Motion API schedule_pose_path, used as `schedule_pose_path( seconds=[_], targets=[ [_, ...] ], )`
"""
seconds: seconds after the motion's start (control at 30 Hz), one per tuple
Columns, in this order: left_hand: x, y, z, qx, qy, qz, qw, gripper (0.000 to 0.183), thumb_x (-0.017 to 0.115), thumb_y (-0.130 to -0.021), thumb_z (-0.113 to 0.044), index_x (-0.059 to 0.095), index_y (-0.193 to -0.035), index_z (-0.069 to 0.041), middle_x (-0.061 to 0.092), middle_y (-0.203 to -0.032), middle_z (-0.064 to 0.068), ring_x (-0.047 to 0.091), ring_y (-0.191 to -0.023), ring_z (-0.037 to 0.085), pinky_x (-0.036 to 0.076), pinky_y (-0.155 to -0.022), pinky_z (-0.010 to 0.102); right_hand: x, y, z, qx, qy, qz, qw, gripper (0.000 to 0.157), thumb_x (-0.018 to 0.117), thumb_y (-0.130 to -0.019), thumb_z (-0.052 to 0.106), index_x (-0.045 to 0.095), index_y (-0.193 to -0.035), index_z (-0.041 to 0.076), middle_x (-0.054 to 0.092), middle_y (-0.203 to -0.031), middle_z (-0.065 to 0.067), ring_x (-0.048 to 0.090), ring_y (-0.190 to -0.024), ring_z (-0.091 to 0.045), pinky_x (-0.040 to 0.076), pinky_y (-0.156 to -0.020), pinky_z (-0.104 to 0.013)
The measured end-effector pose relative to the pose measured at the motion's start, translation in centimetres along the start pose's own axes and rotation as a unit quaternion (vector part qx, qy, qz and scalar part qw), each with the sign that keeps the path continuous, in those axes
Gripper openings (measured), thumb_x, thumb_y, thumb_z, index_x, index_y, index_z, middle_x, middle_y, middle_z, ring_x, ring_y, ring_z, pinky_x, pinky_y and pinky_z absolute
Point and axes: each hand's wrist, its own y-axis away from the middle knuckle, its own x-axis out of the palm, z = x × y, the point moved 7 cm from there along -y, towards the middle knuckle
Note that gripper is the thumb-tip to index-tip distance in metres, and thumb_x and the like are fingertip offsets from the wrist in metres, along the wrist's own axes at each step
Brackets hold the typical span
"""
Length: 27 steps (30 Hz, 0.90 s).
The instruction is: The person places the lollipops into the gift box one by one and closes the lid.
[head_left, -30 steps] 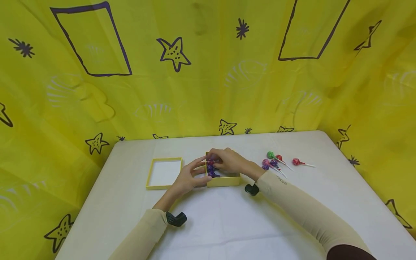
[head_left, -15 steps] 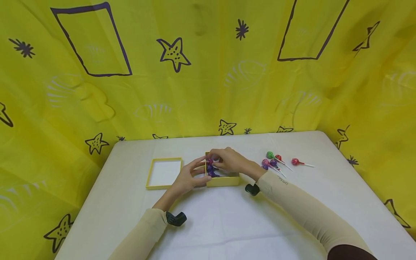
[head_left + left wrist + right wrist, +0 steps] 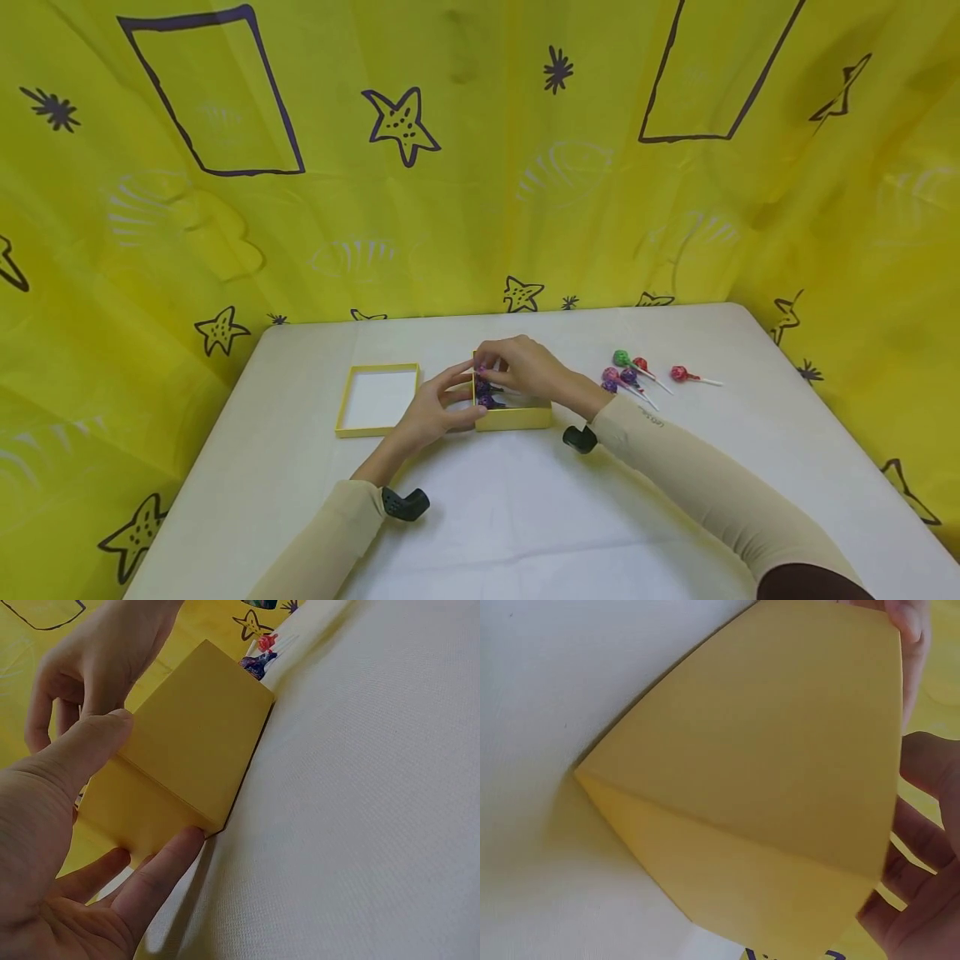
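Observation:
A yellow cardboard box (image 3: 513, 419) stands uncovered on the table, with several purple-wrapped lollipops (image 3: 486, 393) lying along its left inside wall. My left hand (image 3: 431, 410) grips the box's left end, thumb at the front corner and fingers along the side wall. The left wrist view shows that thumb on the rim and fingertips (image 3: 184, 844) low on the wall. Over the box's far left corner, my right hand (image 3: 528, 367) reaches in, thumb and fingers pinching a pinkish-purple lollipop (image 3: 482, 372). The box wall hides the fingertips in the right wrist view.
Left of the box lies a shallow yellow-edged lid (image 3: 378, 398), white inside. To the right are several loose lollipops (image 3: 628, 377) in a cluster, with a red lollipop (image 3: 679, 374) apart from them. A yellow patterned curtain (image 3: 450, 233) hangs behind the white table (image 3: 510, 517).
My right hand has shifted slightly up and left inside the box, at the lollipops' far end. The left hand has kept its hold on the box.

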Motion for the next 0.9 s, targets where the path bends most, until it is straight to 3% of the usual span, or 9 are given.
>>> schedule_pose_path(
  seconds=[0.23, 0.47, 0.77, 0.9],
  targets=[
    [0.0, 0.0, -0.1, 0.018, 0.007, 0.005, 0.9998, 0.079, 0.082, -0.089, -0.013, 0.042, -0.158, -0.019, 0.045, -0.155, 0.019, 0.053, -0.135, 0.039, 0.059, -0.092, 0.042, 0.3, -0.3, 0.7, -0.002, 0.004, -0.014, 1.0, 0.014, 0.072, -0.098, 0.017, 0.075, -0.112, 0.016, 0.074, -0.095, 0.007, 0.066, -0.085, -0.009, 0.057, -0.078, -0.029],
    [0.0, 0.0, 0.0, 0.011, 0.018, 0.006, 0.9998, 0.079, 0.082, -0.089, -0.01, 0.044, -0.156, -0.024, 0.044, -0.156, 0.017, 0.051, -0.137, 0.038, 0.06, -0.09, 0.041, 0.4, -0.2, 1.3, -0.017, 0.014, -0.021, 1.0, 0.01, 0.072, -0.098, 0.015, 0.077, -0.107, 0.014, 0.072, -0.09, 0.007, 0.064, -0.08, -0.008, 0.056, -0.073, -0.028],
    [0.1, 0.0, 0.0, 0.011, 0.008, 0.008, 0.9999, 0.079, 0.081, -0.09, -0.013, 0.041, -0.158, -0.023, 0.043, -0.157, 0.018, 0.05, -0.137, 0.04, 0.058, -0.094, 0.045, -0.2, 0.7, 0.1, 0.008, 0.02, -0.014, 1.0, 0.013, 0.073, -0.097, 0.013, 0.076, -0.109, 0.01, 0.074, -0.094, 0.004, 0.063, -0.08, -0.009, 0.055, -0.072, -0.026],
    [0.0, 0.0, 0.0, 0.01, -0.012, 0.0, 0.9999, 0.081, 0.082, -0.09, -0.017, 0.04, -0.159, -0.021, 0.045, -0.156, 0.017, 0.052, -0.136, 0.039, 0.054, -0.101, 0.047, -0.8, 1.2, -0.7, 0.018, 0.031, -0.008, 0.999, 0.008, 0.073, -0.096, 0.011, 0.075, -0.102, 0.007, 0.072, -0.09, 0.003, 0.061, -0.076, -0.009, 0.055, -0.069, -0.025]
  ],
)
